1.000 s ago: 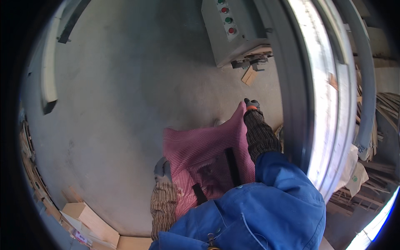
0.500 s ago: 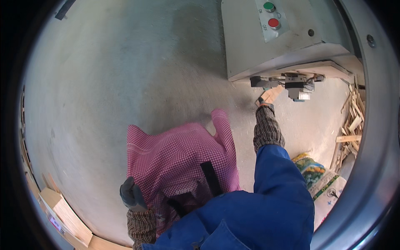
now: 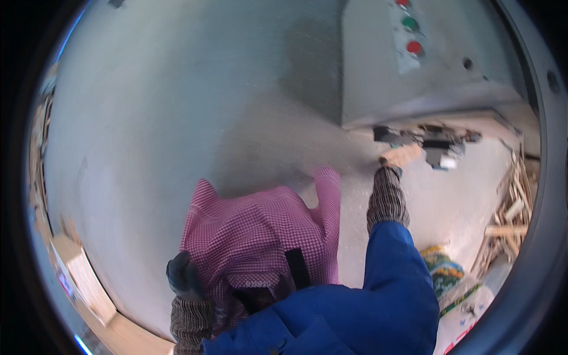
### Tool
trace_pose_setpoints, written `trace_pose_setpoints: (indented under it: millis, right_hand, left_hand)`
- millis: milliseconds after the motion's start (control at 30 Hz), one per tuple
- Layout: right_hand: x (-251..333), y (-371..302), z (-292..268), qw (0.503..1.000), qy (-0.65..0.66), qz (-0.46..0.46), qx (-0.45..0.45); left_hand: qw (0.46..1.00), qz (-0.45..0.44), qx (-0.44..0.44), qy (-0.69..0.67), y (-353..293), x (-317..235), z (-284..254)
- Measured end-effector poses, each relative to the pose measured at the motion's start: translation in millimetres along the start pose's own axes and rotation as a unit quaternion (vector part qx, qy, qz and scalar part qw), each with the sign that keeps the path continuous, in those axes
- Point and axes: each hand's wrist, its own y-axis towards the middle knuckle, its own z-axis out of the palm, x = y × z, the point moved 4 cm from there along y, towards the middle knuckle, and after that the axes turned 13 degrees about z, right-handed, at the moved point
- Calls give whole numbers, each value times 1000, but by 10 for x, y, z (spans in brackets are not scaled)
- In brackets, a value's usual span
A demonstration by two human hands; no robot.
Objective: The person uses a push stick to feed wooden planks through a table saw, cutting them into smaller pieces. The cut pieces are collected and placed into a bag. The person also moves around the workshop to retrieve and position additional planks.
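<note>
My right hand (image 3: 390,164), in a dark glove with a knitted brown cuff, reaches forward and grips the near end of a light wooden board (image 3: 404,154). The board's far end lies beside the black and grey fittings (image 3: 439,145) under a machine's edge. My left hand (image 3: 185,276), in a grey glove, is curled closed at the left border of a pink checked cloth (image 3: 254,222). Whether the cloth or anything else is inside those fingers cannot be made out. The cloth spreads over my front, with a black strap on it.
A grey machine housing (image 3: 378,89) with red and green buttons stands far right. Wood offcuts (image 3: 513,213) are heaped by a curved metal surface (image 3: 547,195) at the right edge. Below them lies a printed sack (image 3: 467,296). Stacked boards (image 3: 89,281) stand lower left on the grey floor (image 3: 136,165).
The whole view has shifted, so the machine and board appear lower and further right. My right hand keeps its grip on the board; my left hand remains curled by the cloth.
</note>
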Motion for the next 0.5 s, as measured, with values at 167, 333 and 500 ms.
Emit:
trace_pose_setpoints:
  millis: [167, 333, 500]
  right_hand:
    - [-194, 13, 110, 988, 70, 37, 133]
    - [-491, -337, 51, 955, 139, 66, 253]
    - [-799, -1325, -34, 884, 192, 113, 412]
  left_hand:
    - [998, 5, 20, 57, 2, 86, -74]
    - [999, -37, 29, -4, -47, 285, -21]
    - [991, -110, 70, 7, 82, 77, -226]
